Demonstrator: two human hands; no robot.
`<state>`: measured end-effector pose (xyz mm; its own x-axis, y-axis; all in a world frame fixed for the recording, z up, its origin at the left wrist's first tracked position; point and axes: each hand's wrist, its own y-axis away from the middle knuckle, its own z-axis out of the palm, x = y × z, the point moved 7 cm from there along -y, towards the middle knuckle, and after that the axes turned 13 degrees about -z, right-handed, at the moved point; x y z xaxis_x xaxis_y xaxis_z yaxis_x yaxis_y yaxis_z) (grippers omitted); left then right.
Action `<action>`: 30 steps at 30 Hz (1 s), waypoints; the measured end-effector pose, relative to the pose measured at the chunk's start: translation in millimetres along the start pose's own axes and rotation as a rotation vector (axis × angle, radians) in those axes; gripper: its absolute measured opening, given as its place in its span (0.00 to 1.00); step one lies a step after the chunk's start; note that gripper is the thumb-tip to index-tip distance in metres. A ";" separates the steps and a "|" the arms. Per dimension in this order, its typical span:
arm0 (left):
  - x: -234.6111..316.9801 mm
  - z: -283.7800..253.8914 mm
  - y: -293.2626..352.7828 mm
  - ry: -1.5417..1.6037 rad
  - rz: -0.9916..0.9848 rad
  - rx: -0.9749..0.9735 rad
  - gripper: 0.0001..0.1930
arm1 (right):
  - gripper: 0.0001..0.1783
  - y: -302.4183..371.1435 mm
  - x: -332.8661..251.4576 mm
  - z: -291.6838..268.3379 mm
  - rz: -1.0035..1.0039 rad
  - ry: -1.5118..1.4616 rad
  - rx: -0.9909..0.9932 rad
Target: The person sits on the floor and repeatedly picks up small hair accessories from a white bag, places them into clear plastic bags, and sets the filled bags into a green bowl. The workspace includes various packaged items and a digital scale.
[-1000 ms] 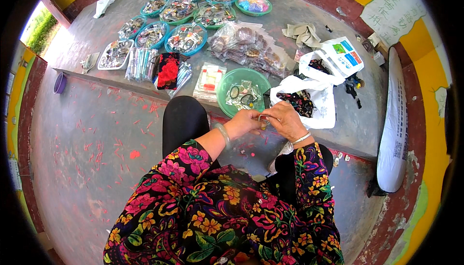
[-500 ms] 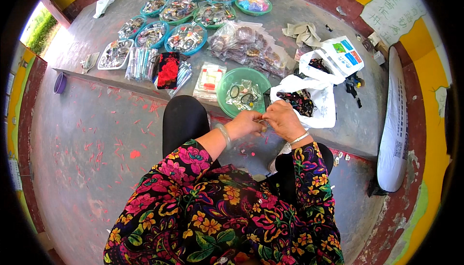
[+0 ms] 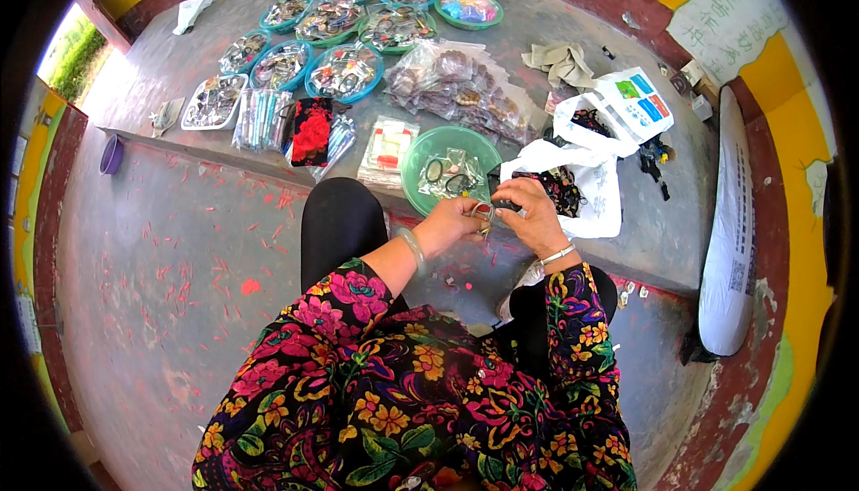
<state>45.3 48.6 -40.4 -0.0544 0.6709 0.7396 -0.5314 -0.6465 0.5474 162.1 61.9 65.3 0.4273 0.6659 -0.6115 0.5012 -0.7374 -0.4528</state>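
Observation:
My left hand point(image 3: 455, 222) pinches a small thin loop point(image 3: 483, 211), which looks like a cord bracelet, with short strands hanging below. On its right side, my right hand point(image 3: 534, 216) has its thumb and fingers bent close together; what they hold is too small to make out. Just beyond my hands stands a green plastic bowl point(image 3: 419, 146) with small clear packets and dark loops inside. A white plastic bag point(image 3: 601, 188) holding dark, colour-flecked cords point(image 3: 557, 188) lies open beside my right hand.
Several basins point(image 3: 343, 73) of small packaged items crowd the raised ledge point(image 3: 215, 39). Bagged beaded bracelets point(image 3: 465, 88), a red-and-black pouch point(image 3: 311, 131) and another white bag point(image 3: 626, 108) lie nearer. A long wrapped panel point(image 3: 727, 222) leans at right; a purple bowl point(image 3: 111, 154) stands at left.
My hands have drawn slightly apart, and the loop now shows between them. The right fingers have lifted and shifted a little, while the left hand stays nearly in place.

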 end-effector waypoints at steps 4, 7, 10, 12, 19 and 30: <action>1.6 2.4 0.2 0.021 0.027 -0.021 0.12 | 0.10 1.2 0.6 6.0 -0.055 0.048 -0.038; 3.8 3.3 2.4 0.005 0.040 -0.019 0.12 | 0.10 1.4 -0.8 7.0 -0.032 0.061 -0.002; 3.1 3.2 1.7 0.009 0.039 -0.031 0.13 | 0.09 -1.7 -2.0 0.3 -0.015 0.107 0.047; 2.4 3.0 1.1 0.012 0.044 -0.019 0.13 | 0.09 0.3 -0.8 3.3 -0.050 0.112 0.033; 3.0 1.5 0.6 0.004 0.048 0.016 0.12 | 0.07 -0.5 -7.4 6.9 -0.119 0.154 0.015; 3.5 2.7 1.2 0.052 0.061 -0.015 0.14 | 0.04 2.8 -1.1 12.4 -0.097 0.156 -0.019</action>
<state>46.8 49.2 -36.1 -0.1300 0.6487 0.7498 -0.5382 -0.6813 0.4961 153.7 57.7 56.6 0.4869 0.7442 -0.4573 0.5590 -0.6678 -0.4915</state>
